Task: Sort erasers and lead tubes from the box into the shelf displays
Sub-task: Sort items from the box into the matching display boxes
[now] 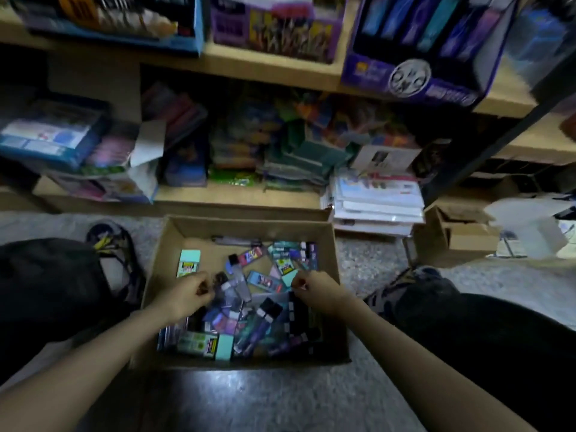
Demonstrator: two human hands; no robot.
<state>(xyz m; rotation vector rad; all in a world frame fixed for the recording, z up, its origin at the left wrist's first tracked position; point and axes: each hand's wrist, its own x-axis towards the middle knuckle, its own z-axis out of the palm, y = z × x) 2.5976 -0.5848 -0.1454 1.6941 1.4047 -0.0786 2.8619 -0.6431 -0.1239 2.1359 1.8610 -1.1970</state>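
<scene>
Cardboard box point(249, 225), glossy rectangular erasers point(189, 263), slim lead tubes point(241, 283), left hand point(184, 296) and right hand point(318, 289) curled inside, hold unclear

Dim light leaves a pale glare on the speckled grey floor point(367, 266) before low wooden shelves point(249, 198) crowded with blurred, colourful packages point(249, 141), with a dark slanting upright point(486, 145), a stack of white packets point(377, 207) and a small open carton point(461, 241) at right.

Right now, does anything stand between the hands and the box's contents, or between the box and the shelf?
Nothing visible does. The box is open-topped, and the left hand and right hand are down among its erasers and lead tubes. The shelf directly beyond the box is unobstructed, though crowded with packets.
</scene>
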